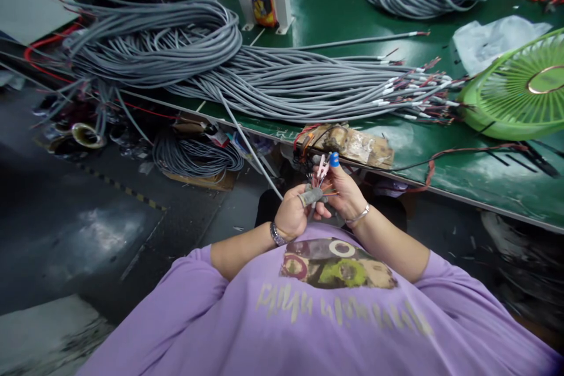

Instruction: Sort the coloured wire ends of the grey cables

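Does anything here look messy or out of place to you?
Yes. The gray cable bundle spills over the edge of the green table at left, toward the floor, and a green fan lies tilted face-up beside its stripped ends.

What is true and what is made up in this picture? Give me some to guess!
1. The left hand and right hand hold a grey cable. True.
2. The fan is red. False: it is green.
3. The table is green. True.
4. The shirt is yellow. False: it is purple.
5. The fan stands on the floor. False: it lies on the table.
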Motion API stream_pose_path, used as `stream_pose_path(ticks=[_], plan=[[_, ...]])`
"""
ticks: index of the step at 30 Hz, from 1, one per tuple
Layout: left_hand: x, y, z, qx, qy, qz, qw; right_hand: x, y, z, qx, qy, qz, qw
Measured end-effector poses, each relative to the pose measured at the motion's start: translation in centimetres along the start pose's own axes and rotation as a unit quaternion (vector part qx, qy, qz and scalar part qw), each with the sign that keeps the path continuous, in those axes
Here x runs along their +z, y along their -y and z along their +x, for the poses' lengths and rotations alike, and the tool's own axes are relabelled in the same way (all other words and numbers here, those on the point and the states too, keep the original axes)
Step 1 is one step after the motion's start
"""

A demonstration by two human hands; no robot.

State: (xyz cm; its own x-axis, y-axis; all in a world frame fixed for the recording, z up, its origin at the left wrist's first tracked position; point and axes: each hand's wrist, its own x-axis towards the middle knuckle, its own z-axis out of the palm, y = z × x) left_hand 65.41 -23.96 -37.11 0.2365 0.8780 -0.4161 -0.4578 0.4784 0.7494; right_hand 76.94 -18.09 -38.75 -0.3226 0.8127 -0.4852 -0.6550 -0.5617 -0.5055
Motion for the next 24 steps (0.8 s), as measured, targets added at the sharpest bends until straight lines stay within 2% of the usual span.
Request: stream_pose_path(ticks=[7,12,15,21,24], plan=[[-0.1,0.1,-0.1,0.005,0.003,0.001,1.000,-0.2,0.0,-0.3,0.010,0.015,0.016,1.000],[-0.1,0.3,-0.7,0.025,0.013,0.019,0.999,-0.9,0.3,-0.7,0.030,0.059,0.000,0.998],[0.0,0.3,-0.9,0.035,0.002,0.020,0.999,-1.1,0.4,-0.8,0.018,0.057,-0.014,0.998],[0.3,0.3,-0.5,0.056,-0.027,0.014,0.998,-1.4,-0.5,-0.4,-0.101,0.018,-0.077,0.992],[0.3,0.4,-0.3,0.060,-0.040,0.017,0.997,-1.6,-1.1,0.1,-0.205,-0.046,-0.125,0.970]])
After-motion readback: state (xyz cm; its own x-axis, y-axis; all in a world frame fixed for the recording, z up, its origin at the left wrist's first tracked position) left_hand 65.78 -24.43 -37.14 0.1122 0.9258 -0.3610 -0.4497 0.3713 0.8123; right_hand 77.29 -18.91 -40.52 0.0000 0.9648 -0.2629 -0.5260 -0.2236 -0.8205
